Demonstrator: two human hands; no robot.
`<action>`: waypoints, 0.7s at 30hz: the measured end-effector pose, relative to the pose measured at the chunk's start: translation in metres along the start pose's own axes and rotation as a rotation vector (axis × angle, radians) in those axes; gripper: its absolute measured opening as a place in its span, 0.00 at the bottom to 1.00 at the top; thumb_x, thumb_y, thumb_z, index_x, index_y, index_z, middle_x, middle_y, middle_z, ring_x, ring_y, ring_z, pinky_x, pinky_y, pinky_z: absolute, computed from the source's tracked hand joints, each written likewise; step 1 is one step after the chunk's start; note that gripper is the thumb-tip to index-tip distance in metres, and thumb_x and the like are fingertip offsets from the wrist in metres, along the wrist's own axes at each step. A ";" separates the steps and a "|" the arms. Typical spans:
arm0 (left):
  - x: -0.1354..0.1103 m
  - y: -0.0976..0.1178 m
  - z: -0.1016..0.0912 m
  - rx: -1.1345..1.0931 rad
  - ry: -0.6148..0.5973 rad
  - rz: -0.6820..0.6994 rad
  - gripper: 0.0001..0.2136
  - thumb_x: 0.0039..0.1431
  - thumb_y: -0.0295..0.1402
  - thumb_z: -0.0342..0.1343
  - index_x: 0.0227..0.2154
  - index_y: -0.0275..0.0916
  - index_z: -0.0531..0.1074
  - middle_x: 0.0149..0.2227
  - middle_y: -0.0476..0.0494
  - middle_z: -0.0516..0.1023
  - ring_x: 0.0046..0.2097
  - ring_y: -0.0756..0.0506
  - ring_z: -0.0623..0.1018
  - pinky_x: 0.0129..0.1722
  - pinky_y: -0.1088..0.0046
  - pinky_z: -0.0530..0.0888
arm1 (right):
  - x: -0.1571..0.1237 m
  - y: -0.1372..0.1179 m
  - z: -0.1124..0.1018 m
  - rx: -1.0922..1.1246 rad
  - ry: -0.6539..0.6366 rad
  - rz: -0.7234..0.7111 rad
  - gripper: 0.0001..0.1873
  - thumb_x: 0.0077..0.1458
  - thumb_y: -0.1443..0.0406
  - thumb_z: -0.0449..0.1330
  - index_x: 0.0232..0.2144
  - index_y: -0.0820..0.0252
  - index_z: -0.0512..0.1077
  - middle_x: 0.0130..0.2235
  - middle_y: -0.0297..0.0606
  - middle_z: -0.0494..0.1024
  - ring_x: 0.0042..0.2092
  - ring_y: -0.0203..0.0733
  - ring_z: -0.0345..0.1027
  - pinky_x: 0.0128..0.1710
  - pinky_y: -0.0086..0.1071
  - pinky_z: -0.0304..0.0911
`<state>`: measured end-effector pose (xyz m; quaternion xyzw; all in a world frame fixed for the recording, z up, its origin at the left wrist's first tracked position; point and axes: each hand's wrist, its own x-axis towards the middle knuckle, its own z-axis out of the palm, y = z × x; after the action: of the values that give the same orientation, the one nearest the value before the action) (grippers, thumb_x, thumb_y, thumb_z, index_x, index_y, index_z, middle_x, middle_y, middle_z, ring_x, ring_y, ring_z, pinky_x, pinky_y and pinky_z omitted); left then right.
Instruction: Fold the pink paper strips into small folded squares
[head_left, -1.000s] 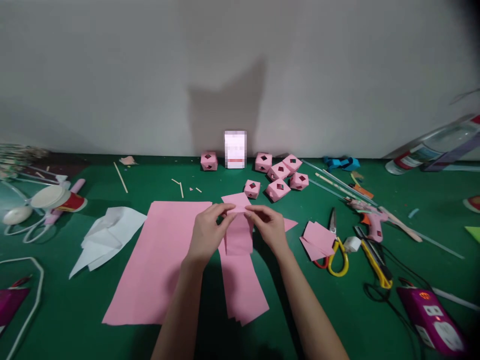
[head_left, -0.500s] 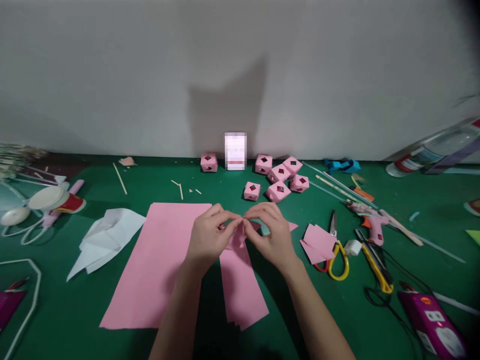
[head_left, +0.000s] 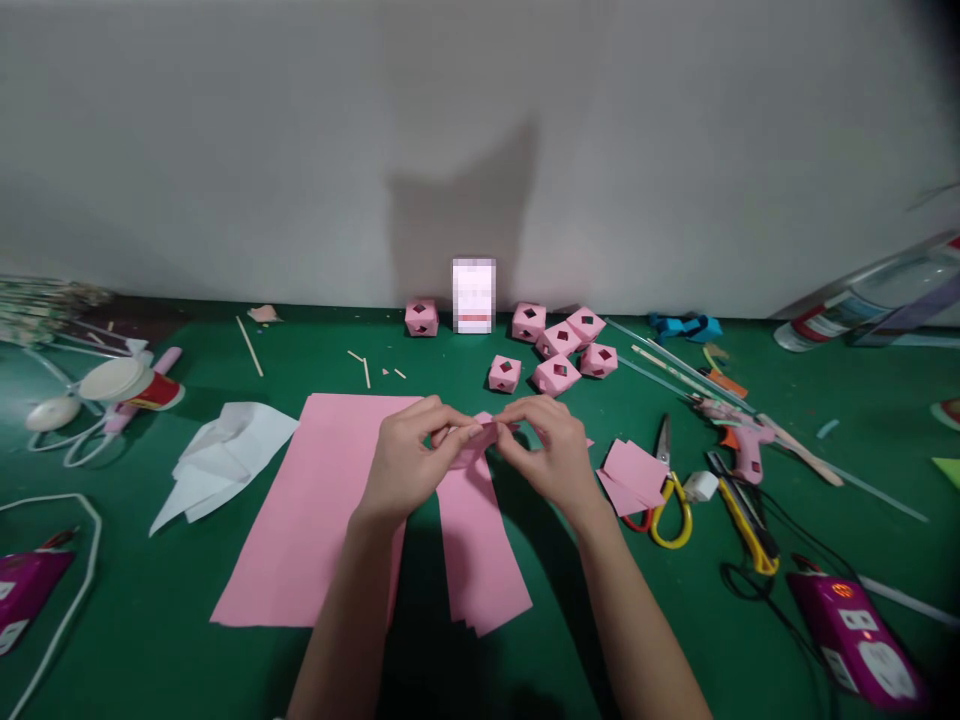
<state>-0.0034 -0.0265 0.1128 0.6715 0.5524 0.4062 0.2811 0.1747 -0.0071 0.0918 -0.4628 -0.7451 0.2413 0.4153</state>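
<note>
With our left hand (head_left: 411,455) and right hand (head_left: 551,450) nearly closed, we are pinching a pink paper (head_left: 484,435) — maybe a folded one. Pink strips (head_left: 481,550) are lying below it.

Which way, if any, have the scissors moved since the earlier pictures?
No: judged against the glue gun, the scissors show no visible shift in any direction.

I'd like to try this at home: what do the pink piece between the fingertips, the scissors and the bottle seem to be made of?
Pink piece: probably matte paper or card, showing flat colour without shine. Scissors: blades probably metal, from their grey sheen; red and yellow handles likely plastic, by their solid colour. Bottle: see-through and glossy; plastic or possibly glass.
</note>
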 end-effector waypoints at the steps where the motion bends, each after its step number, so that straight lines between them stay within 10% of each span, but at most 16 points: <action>1: -0.001 0.001 0.000 0.003 0.012 0.005 0.06 0.58 0.33 0.58 0.28 0.41 0.78 0.23 0.50 0.68 0.27 0.51 0.66 0.32 0.73 0.65 | 0.001 0.005 -0.003 -0.006 0.006 0.011 0.04 0.53 0.68 0.59 0.29 0.57 0.74 0.33 0.35 0.79 0.39 0.43 0.71 0.45 0.38 0.60; 8: -0.003 0.006 -0.007 -0.069 0.143 -0.010 0.05 0.56 0.32 0.59 0.26 0.40 0.76 0.20 0.53 0.63 0.27 0.51 0.68 0.34 0.73 0.67 | 0.003 0.023 -0.031 0.079 0.165 0.217 0.05 0.54 0.65 0.58 0.30 0.58 0.74 0.35 0.37 0.79 0.39 0.44 0.72 0.43 0.37 0.64; 21: -0.002 0.013 -0.005 -0.049 0.084 0.163 0.04 0.55 0.27 0.58 0.32 0.41 0.76 0.33 0.48 0.68 0.37 0.49 0.70 0.36 0.71 0.67 | -0.004 -0.036 -0.021 0.178 -0.055 0.040 0.05 0.57 0.68 0.58 0.34 0.56 0.75 0.34 0.35 0.78 0.37 0.39 0.70 0.40 0.33 0.63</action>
<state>-0.0015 -0.0315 0.1258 0.6893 0.4972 0.4691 0.2400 0.1753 -0.0279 0.1282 -0.4320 -0.7226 0.3271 0.4293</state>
